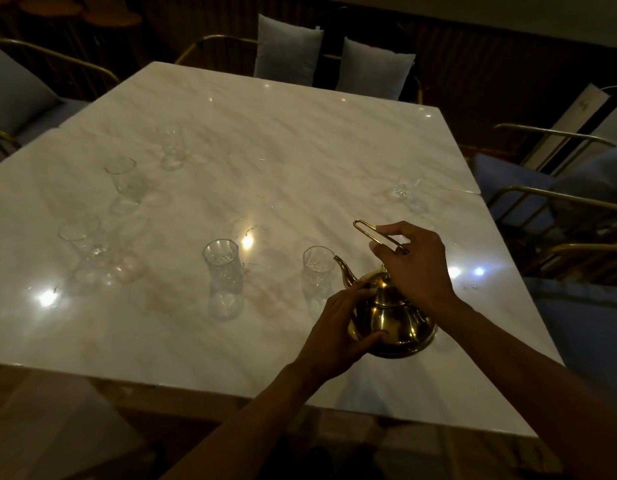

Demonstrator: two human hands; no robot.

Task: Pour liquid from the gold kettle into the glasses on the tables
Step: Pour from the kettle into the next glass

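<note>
The gold kettle (pixel 393 320) is near the front right of the white marble table (pixel 265 140), tilted with its spout at the rim of a clear ribbed glass (pixel 316 271). My right hand (pixel 414 265) grips the kettle's thin looped handle from above. My left hand (pixel 338 327) presses against the kettle's body and lid on the left side. Another tall glass (pixel 222 277) stands to the left of the first. Further glasses stand at the left (pixel 82 242), (pixel 123 180), (pixel 170 147) and one at the far right (pixel 402 188). No stream of liquid is visible.
Chairs with gold frames and grey cushions (pixel 288 51) surround the table; more seats stand on the right (pixel 556 202) and left (pixel 13 95). The near table edge (pixel 231 389) runs just in front of me. The room is dim with lamp reflections on the marble.
</note>
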